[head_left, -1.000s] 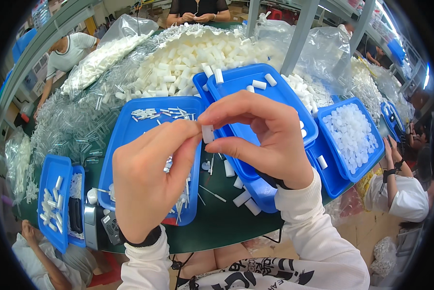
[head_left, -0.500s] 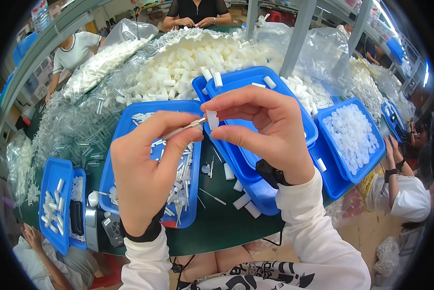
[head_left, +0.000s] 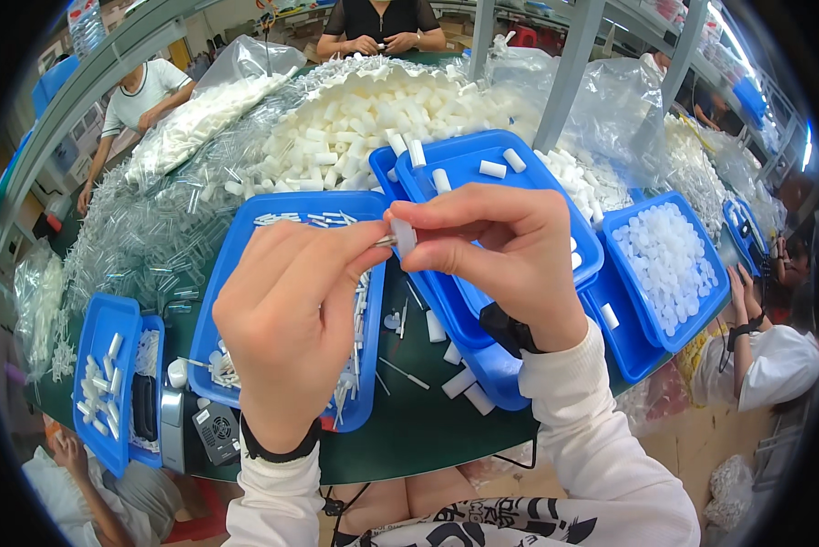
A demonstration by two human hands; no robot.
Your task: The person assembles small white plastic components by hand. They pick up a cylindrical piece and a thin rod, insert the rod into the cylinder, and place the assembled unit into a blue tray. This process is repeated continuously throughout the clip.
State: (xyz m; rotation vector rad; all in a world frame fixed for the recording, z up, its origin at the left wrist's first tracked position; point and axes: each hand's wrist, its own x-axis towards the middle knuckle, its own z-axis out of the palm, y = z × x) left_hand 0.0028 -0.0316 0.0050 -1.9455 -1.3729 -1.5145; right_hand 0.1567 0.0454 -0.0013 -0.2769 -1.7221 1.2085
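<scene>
My left hand [head_left: 286, 319] is closed in a pinch on a thin rod [head_left: 386, 241] with a shiny metal end; most of the rod is hidden by the fingers. Between the thumb and forefinger of my right hand [head_left: 505, 264] is a small round white plastic cap [head_left: 405, 239]. The rod's end meets the cap's face; whether it goes into it I cannot tell. Both hands are raised above the trays. Beneath my left hand lies a blue tray [head_left: 231, 242] of thin white rods, and behind my right hand are stacked blue trays [head_left: 468, 162] with white cylinders.
A large heap of white cylinders [head_left: 382, 118] covers the far table, with clear plastic tubes [head_left: 145, 228] at left. White caps [head_left: 669, 264] fill a tray at right. A small blue tray [head_left: 108, 319] stands far left. Grey posts [head_left: 569, 73] rise behind; other people sit around.
My left hand has turned and its fingers have closed further over the rod, so less of it shows. My right hand, still pinching the cap, sits slightly lower.
</scene>
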